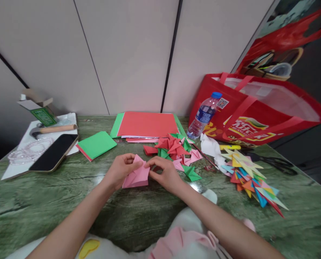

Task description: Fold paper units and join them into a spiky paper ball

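A partly folded sheet of pink paper (136,177) is held just above the green table, between both hands. My left hand (122,168) pinches its upper left side, thumb lying on top. At its right edge, my right hand (164,172) grips the paper with thumb and fingertips. Creases and a raised pointed flap show on the sheet. Just beyond my right hand lies a pile of folded paper pieces (173,147) in red, green and pink. One green folded piece (192,173) sits at the near side of that pile.
Red sheets (149,124) are stacked by the wall, with green squares (97,144) to the left. A phone (54,153), a sickle-like tool (56,128) and a small box (43,113) stand left. Rightward are a bottle (203,117), red bag (238,111), scissors (276,162) and colourful folded paper (253,180).
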